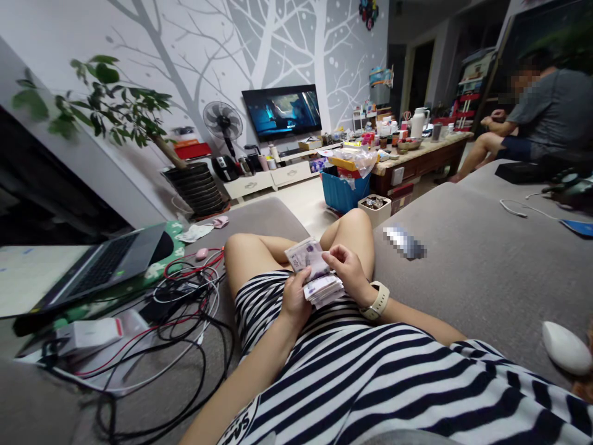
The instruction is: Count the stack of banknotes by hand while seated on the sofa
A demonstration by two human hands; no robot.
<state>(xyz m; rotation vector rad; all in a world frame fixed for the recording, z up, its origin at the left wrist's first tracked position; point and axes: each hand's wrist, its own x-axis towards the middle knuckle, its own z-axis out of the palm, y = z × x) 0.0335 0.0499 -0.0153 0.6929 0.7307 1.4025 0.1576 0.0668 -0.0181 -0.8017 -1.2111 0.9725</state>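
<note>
A stack of purple-and-white banknotes (319,288) is bent over in my lap, its upper part (306,254) standing up toward my knees. My left hand (296,298) is closed around the left side of the stack, with the thumb pressed on top. At the upper right edge of the notes, my right hand (349,270) has its fingers curled and the thumb and fingertips pinched at a banknote. A pale watch (380,301) is on my right wrist.
To my left are a laptop (111,259), tangled cables (199,309) and a white box (90,334). A blurred phone-like object (404,241) and a white mouse (566,347) lie on the grey couch to my right. Beyond are a blue bin (343,190), a cluttered table (393,165) and a seated person (551,111).
</note>
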